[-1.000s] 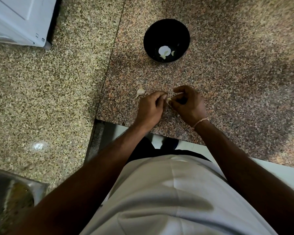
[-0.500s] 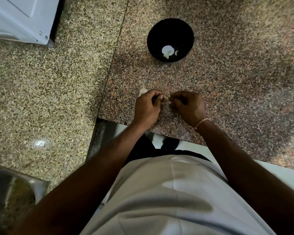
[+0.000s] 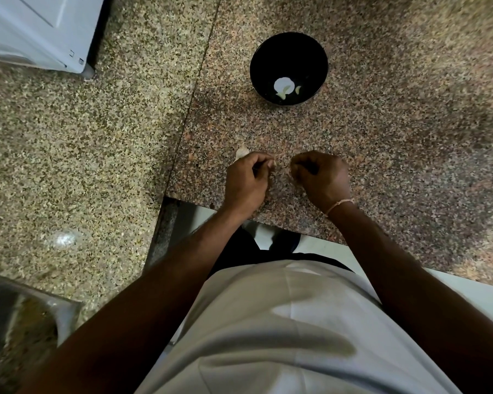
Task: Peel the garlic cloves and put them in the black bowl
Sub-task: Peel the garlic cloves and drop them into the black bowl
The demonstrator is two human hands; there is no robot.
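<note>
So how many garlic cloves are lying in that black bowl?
2, low in the black bowl: clove beside the white patch, clove to its right. More may be hidden.

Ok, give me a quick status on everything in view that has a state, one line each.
Black bowl: upright on the counter, holding a few pale peeled bits.
Left hand: fingers curled, pinching something small; too small to tell what.
Right hand: fingers curled, apart from the left; contents hidden.
Garlic clove: unpeeled, lying on the counter beside the left hand.
</note>
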